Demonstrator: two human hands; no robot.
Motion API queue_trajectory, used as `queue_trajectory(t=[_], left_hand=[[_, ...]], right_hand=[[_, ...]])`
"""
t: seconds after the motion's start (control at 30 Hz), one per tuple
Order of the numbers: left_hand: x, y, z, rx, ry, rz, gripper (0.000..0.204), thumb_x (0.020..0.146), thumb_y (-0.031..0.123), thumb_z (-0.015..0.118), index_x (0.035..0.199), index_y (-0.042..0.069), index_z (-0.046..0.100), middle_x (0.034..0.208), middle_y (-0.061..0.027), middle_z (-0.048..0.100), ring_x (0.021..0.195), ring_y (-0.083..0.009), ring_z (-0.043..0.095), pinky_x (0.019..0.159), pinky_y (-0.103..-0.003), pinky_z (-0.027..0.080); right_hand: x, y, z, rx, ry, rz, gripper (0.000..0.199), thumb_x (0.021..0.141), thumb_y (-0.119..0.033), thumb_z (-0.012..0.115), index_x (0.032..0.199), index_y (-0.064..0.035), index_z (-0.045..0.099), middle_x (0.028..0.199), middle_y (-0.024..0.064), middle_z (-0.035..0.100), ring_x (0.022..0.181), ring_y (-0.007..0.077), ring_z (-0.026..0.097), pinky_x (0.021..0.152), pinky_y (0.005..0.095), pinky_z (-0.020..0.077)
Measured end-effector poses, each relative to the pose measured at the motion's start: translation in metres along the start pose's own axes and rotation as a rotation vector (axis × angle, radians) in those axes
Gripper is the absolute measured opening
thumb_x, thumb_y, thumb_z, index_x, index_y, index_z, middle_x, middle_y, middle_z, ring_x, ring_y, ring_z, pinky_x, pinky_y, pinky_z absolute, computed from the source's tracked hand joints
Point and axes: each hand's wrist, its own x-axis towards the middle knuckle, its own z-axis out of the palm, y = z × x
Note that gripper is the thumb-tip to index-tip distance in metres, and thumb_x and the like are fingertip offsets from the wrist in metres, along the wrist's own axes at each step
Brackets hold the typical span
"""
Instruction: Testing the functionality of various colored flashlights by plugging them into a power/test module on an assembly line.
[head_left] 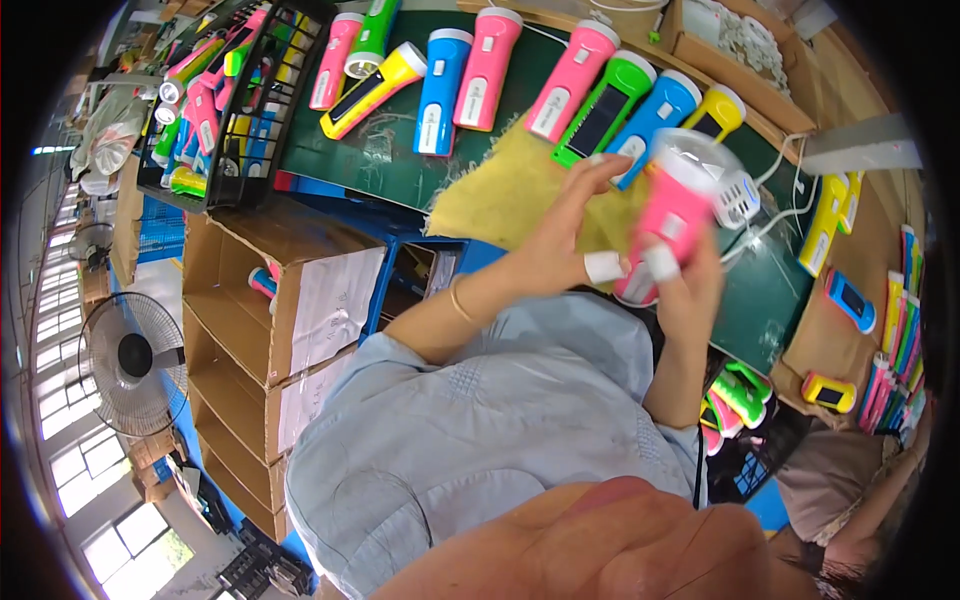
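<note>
A pink flashlight (672, 222) with a clear, wide white-rimmed head is tilted upright in front of me, slightly smeared by motion. My right hand (693, 285) grips its lower body, with white tape round the thumb. Just left of it is my left hand (560, 238), fingers stretched out and apart, its taped thumb close to the flashlight's side; whether the thumb touches it I cannot tell. Below both hands a yellow cloth (480, 205) lies on the green tabletop (385, 170). Beyond the cloth is a row of flashlights, among them a blue one (440, 95) and a green one (603, 108).
At far left a black crate (250, 110) holds many flashlights. Cardboard shelves (235, 255) and a fan (135, 355) stand below it. A white charger-like device (738, 200) with cables lies at right. A box of small white parts (735, 45) sits behind. Another person's arm (880, 500) shows lower right.
</note>
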Motion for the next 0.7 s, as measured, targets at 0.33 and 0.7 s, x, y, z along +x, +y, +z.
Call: queue_trajectory(t=[0.33,0.7], left_hand=[[0.04,-0.011,0.013,-0.675,0.11,-0.489,0.026,0.082,0.013,0.061,0.1,0.002,0.047,0.083,-0.0082,0.055,0.082,-0.0208,0.059,0.072,-0.037,0.053],[0.079,0.005,0.013,-1.003,0.014,-0.742,0.027,0.083,0.019,0.058,0.099,0.003,0.045,0.08,-0.0113,0.056,0.062,-0.0216,0.058,0.052,-0.035,0.051]], right_hand=[[-0.024,0.054,-0.023,0.129,0.085,0.05,0.026,0.089,-0.009,0.052,0.112,0.0035,0.055,0.099,0.0108,0.057,0.082,0.0135,0.059,0.073,0.0246,0.0471],[-0.029,0.049,-0.032,0.099,0.156,0.153,0.02,0.089,-0.01,0.051,0.104,-0.0023,0.062,0.067,-0.0052,0.047,0.055,0.0007,0.039,0.047,0.0159,0.0279]])
